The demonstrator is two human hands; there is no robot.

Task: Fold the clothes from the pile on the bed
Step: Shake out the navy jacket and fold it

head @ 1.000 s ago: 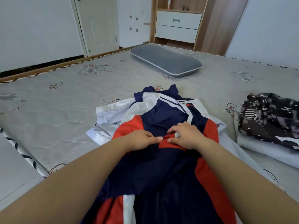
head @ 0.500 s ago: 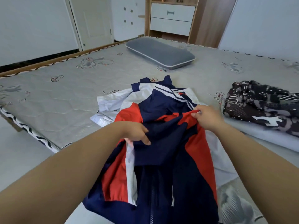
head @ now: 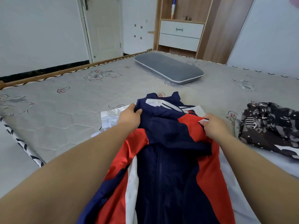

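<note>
Hands: left hand grips jacket | right hand pinches red panel

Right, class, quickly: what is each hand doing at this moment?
Left hand: fingers curled round the navy, red and white jacket near its left shoulder.
Right hand: fingers pinching the jacket's red panel.

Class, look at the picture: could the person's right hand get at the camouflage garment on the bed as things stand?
Probably yes, once freed: the right hand grips the jacket, and the camouflage garment lies just beside it with nothing between.
</note>
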